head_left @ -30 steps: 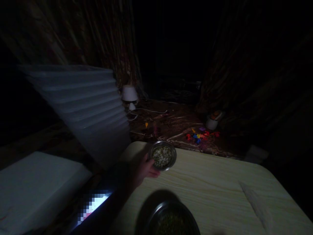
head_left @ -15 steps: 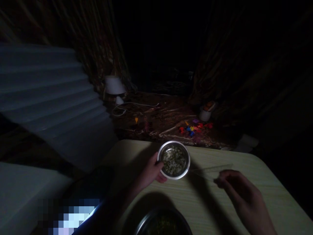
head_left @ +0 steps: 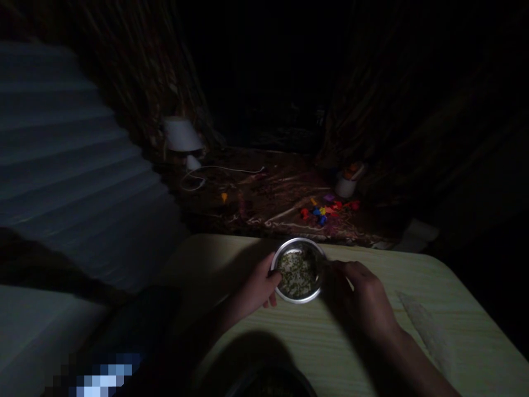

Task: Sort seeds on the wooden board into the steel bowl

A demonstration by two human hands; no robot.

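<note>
A small steel bowl (head_left: 292,299) is held over the table by my left hand (head_left: 262,281), thumb over the rim and fingers underneath. Chopped green bits among something pale (head_left: 298,273) lie inside it. My right hand (head_left: 363,292) is closed in a pinch at the bowl's right rim. Whatever sits between its fingers is too dark to make out. Nearer to me, at the bottom edge, stands a larger dark bowl (head_left: 273,380), partly cut off and in shadow.
The light wooden table (head_left: 413,270) has rounded corners. A pale streak (head_left: 425,325) shows on its right side. Beyond are small colourful pieces (head_left: 322,212), a white cup (head_left: 345,186), a lamp (head_left: 182,134) and a white cord (head_left: 231,168). The room is very dim.
My right hand has moved left, from over the table to the small bowl's rim. The small bowl has shifted slightly right with my left hand, and its contents look rearranged.
</note>
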